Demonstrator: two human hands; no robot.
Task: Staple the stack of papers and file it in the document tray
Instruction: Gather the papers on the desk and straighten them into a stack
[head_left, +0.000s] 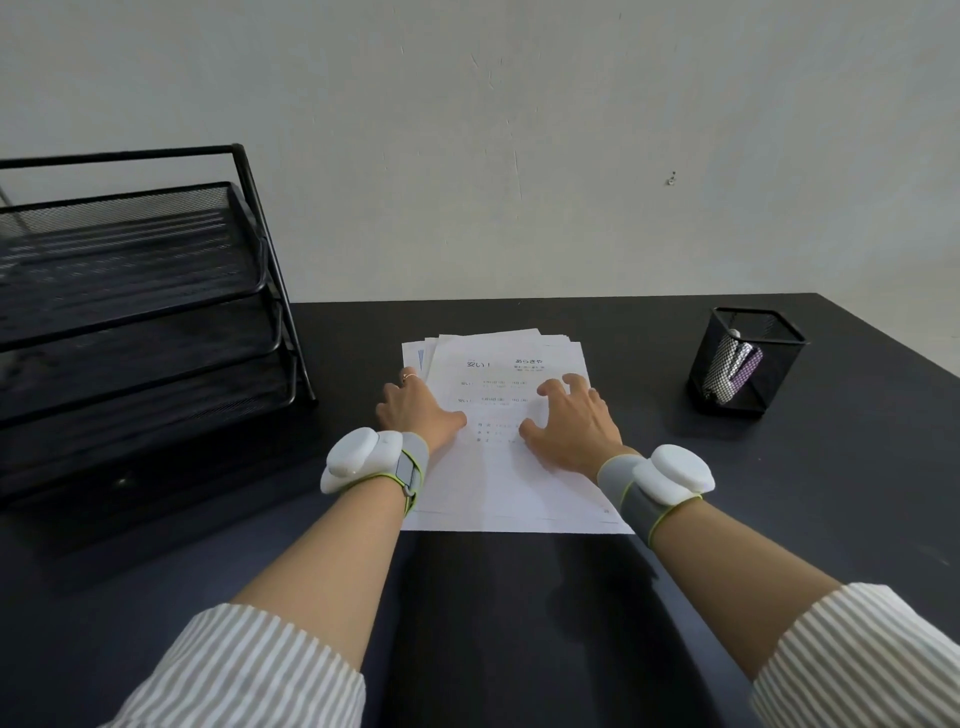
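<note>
A loose stack of white printed papers (498, 483) lies flat on the black desk, its sheets fanned unevenly at the far end. My left hand (413, 408) rests on the stack's left edge, fingers curled around the side of the sheets. My right hand (571, 421) lies palm down on the top sheet with fingers spread. A black mesh document tray (135, 312) with three tiers stands at the left. A purple-and-white stapler (735, 371) stands upright inside a black mesh cup (745, 364) at the right.
The black desk (493, 623) runs up to a pale wall at the back. Its right edge slants away past the mesh cup. Both wrists carry white sensor bands, and striped sleeves cover my forearms near the bottom.
</note>
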